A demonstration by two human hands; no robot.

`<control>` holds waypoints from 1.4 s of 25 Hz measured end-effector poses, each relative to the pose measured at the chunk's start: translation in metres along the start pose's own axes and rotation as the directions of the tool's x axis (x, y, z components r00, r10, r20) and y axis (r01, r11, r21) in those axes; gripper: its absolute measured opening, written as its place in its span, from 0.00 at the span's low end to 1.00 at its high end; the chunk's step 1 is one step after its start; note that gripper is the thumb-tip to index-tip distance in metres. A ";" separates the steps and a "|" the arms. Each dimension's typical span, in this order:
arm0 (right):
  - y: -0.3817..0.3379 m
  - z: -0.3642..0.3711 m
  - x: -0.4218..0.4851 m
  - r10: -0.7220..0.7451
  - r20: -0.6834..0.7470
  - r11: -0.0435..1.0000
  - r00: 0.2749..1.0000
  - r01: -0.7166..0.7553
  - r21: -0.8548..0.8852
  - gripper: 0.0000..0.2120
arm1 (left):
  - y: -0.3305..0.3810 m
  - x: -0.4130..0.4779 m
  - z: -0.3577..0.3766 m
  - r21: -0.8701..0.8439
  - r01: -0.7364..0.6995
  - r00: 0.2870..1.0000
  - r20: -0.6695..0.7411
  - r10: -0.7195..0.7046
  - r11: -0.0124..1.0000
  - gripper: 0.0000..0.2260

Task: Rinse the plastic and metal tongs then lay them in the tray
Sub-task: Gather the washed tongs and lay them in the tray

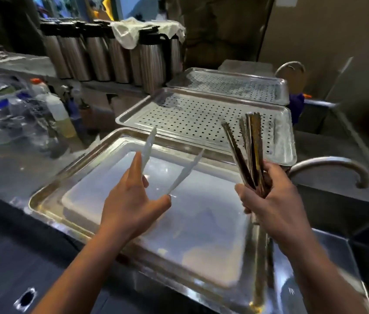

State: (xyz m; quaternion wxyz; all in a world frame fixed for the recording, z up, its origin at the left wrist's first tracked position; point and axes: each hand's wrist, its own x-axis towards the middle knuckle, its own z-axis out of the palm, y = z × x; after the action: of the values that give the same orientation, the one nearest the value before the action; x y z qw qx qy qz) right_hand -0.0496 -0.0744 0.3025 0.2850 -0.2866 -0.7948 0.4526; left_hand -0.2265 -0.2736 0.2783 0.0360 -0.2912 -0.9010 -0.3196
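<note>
Nearby, perforated trays [192,118], faucet [328,164] rightward, left grip [131,200] holding plastic tongs [185,171], right grip [276,198] clutching metal tongs [250,141], perhaps several.

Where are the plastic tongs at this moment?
Head view, left of centre: the left hand holds the plastic tongs over the solid tray, with the metal tongs in the right hand to their right.

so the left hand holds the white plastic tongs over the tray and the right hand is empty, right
Not quite. The right hand isn't empty: it grips a bundle of metal tongs, as the head view shows. The left hand does hold the white plastic tongs over the tray.
</note>
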 end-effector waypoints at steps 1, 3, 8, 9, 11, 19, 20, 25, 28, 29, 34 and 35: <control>-0.008 0.010 -0.006 0.009 -0.024 0.999 1.000 -0.010 -0.047 0.22 | -0.009 0.008 -0.002 -0.001 -0.013 0.999 0.037 0.013 1.000 0.52; -0.020 0.024 -0.016 0.029 -0.071 0.982 0.997 -0.041 -0.182 0.20 | -0.021 0.020 -0.004 0.019 -0.046 0.993 0.110 0.044 0.999 0.52; -0.035 0.048 -0.036 0.133 -0.131 0.890 0.982 -0.177 -0.421 0.16 | -0.035 0.034 -0.005 0.106 -0.119 0.979 0.180 0.098 0.987 0.48; -0.036 0.052 -0.036 0.138 -0.108 0.870 0.984 -0.173 -0.461 0.16 | -0.038 0.037 -0.005 0.140 -0.121 0.977 0.194 0.092 0.983 0.48; -0.037 0.060 -0.033 0.154 -0.056 0.844 0.986 -0.161 -0.511 0.16 | -0.040 0.039 -0.003 0.218 -0.121 0.971 0.228 0.070 0.968 0.48; -0.037 0.102 -0.028 0.194 -0.025 0.707 0.981 -0.157 -0.690 0.21 | -0.063 0.055 -0.010 0.303 -0.095 0.966 0.259 0.014 0.948 0.48; -0.038 0.108 -0.029 0.185 -0.055 0.697 0.981 -0.170 -0.696 0.20 | -0.067 0.061 -0.012 0.323 -0.129 0.961 0.272 0.039 0.938 0.49; -0.047 0.126 -0.041 0.189 -0.226 0.587 0.956 -0.294 -0.754 0.25 | -0.079 0.067 -0.022 0.324 -0.265 0.930 0.336 0.152 0.908 0.50; -0.057 0.138 -0.049 0.213 -0.270 0.527 0.939 -0.343 -0.777 0.28 | -0.090 0.069 -0.031 0.291 -0.362 0.896 0.372 0.243 0.886 0.46; -0.058 0.138 -0.052 0.232 -0.272 0.534 0.934 -0.356 -0.767 0.27 | -0.091 0.070 -0.032 0.283 -0.385 0.885 0.384 0.264 0.878 0.42; -0.057 0.137 -0.058 0.265 -0.308 0.603 0.914 -0.406 -0.686 0.14 | -0.107 0.076 -0.041 0.228 -0.407 0.859 0.424 0.286 0.885 0.24; -0.056 0.134 -0.056 0.278 -0.321 0.620 0.905 -0.425 -0.660 0.13 | -0.111 0.076 -0.044 0.217 -0.390 0.866 0.417 0.276 0.895 0.24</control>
State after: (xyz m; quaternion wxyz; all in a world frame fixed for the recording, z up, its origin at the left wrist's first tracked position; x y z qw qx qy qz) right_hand -0.1185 -0.2131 0.2837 0.1295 -0.5660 -0.8045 0.1247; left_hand -0.3560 -0.3310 0.2703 -0.0389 -0.4909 -0.8635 -0.1090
